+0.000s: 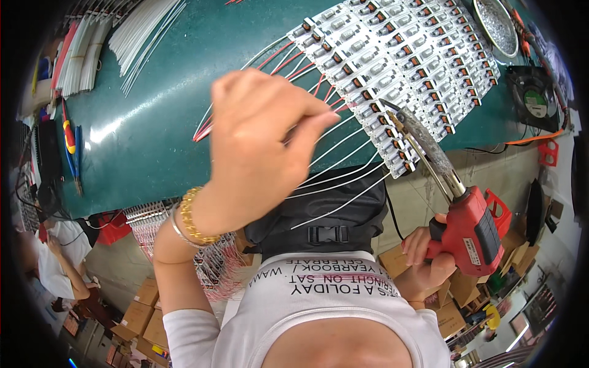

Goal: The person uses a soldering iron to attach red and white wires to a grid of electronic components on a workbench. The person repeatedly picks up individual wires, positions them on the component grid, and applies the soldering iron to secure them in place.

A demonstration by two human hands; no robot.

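Above the green tabletop (153, 141), the left hand (257, 147) pinches white wires (343, 178) running toward the component panel (392, 67); the right hand (423, 257) grips the red soldering gun (469, 230), tip touching the panel's near edge.

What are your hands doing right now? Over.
Left hand pinching wires. Right hand gripping red soldering gun, tip at component boards. Nothing blocking.
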